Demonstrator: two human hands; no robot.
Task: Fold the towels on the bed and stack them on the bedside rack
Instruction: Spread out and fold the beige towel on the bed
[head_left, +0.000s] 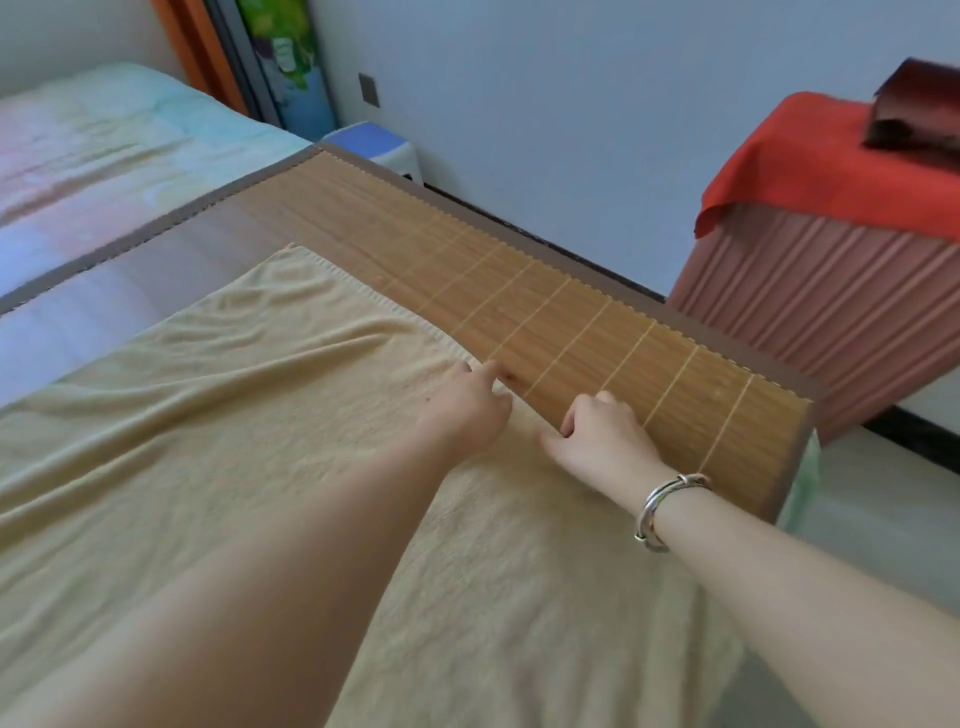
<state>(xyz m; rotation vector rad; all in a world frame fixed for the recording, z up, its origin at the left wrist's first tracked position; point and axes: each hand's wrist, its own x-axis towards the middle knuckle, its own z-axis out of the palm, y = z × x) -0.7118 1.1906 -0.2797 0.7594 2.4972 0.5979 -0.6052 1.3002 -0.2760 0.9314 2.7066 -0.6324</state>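
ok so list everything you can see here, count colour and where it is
pale yellow towel: one, spread flat on the bed, lower left
woven bamboo mat: one, tan with brown border, under the towel
pastel bedsheet: one, upper left
red cloth: one, draped over the pink ribbed rack, right
dark red folded item: one, on the red cloth
blue-topped stool: one, by the wall
silver bracelet: one, right wrist
hands: left and right, both at the towel's far edge, fingers curled
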